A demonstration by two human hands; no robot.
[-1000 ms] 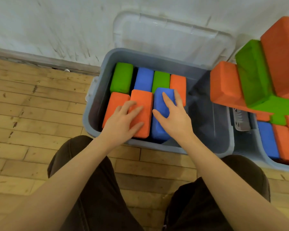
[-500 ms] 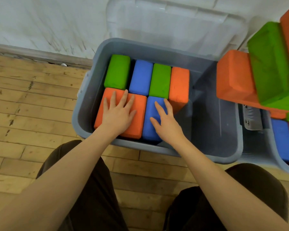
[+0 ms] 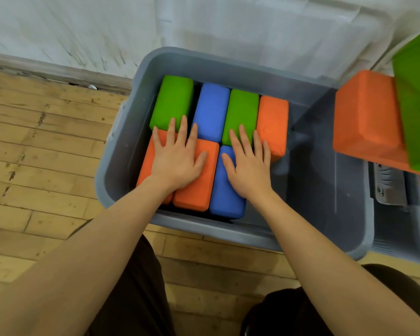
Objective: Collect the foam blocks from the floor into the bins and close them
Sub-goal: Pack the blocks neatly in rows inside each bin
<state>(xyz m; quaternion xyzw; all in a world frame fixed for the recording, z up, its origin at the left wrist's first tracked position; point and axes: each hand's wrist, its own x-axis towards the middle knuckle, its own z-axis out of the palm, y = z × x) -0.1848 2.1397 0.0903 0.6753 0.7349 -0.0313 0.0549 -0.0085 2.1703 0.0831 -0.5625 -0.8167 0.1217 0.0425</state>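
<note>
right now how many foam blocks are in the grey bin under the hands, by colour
In the grey bin, under the left hand and right hand:
orange blocks: 3
blue blocks: 2
green blocks: 2
Total: 7

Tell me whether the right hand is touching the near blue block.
Touching: the head view shows the right hand lying flat on the near blue block.
</note>
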